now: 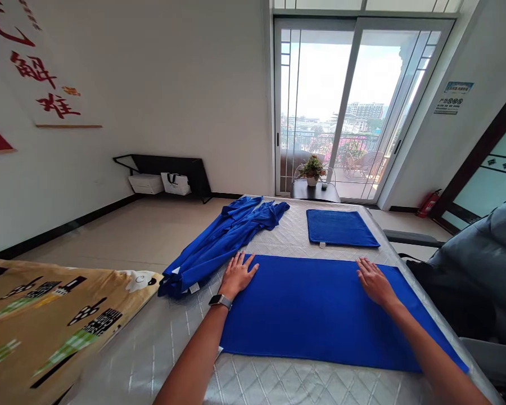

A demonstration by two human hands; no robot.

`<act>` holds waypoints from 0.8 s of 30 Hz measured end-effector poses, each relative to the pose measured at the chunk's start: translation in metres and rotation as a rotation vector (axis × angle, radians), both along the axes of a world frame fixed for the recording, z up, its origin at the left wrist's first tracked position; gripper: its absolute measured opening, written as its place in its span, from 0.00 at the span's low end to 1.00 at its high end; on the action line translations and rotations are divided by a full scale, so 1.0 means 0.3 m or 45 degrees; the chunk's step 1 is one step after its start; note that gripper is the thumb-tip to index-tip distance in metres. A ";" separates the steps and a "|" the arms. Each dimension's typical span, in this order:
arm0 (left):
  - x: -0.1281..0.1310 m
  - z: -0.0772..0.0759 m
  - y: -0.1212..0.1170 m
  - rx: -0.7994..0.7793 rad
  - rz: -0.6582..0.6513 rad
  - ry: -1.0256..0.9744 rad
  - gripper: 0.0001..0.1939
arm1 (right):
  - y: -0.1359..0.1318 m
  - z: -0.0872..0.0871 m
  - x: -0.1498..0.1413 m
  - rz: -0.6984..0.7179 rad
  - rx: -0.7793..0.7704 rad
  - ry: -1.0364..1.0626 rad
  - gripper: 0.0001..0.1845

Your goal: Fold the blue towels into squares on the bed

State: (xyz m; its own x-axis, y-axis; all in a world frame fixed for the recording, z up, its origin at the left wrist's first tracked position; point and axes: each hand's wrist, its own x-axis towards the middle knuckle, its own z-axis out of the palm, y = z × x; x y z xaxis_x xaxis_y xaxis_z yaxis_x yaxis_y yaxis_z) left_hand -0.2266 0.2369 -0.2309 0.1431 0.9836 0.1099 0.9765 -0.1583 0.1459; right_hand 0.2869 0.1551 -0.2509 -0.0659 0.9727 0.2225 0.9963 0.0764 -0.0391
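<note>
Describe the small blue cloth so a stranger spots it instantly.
Find the quilted silver surface before the sliding glass doors. Near its far right corner lies a blue cloth with a white tag. It's smaller than the sheet under the left hand and right hand, and flat, unlike the crumpled pile.

You wear a watch (220, 301) with a dark, rounded-edged face and a grey band just behind your left hand (238, 277). Above that watch, your left forearm (197, 349) is bare, like your right hand (374, 280).
</note>
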 end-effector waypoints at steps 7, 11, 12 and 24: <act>0.000 0.006 -0.004 -0.006 -0.005 -0.001 0.32 | 0.015 0.028 -0.387 0.321 -0.222 0.162 0.38; -0.001 0.007 -0.003 -0.004 -0.002 0.006 0.32 | 0.030 0.011 -0.301 0.257 -0.280 0.156 0.37; -0.001 0.008 -0.003 -0.004 -0.002 0.012 0.32 | 0.029 0.002 -0.253 0.233 -0.273 0.144 0.37; 0.007 0.011 -0.003 -0.023 -0.006 0.020 0.31 | -0.058 -0.077 0.336 -0.413 -0.215 0.024 0.36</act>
State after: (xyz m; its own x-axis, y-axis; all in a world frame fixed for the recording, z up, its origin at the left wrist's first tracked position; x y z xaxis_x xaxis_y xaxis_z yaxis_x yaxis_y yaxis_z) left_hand -0.2244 0.2360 -0.2276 0.1494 0.9847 0.0897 0.9780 -0.1606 0.1331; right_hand 0.3878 0.1376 -0.2741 0.2546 0.9655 0.0550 0.9666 -0.2525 -0.0429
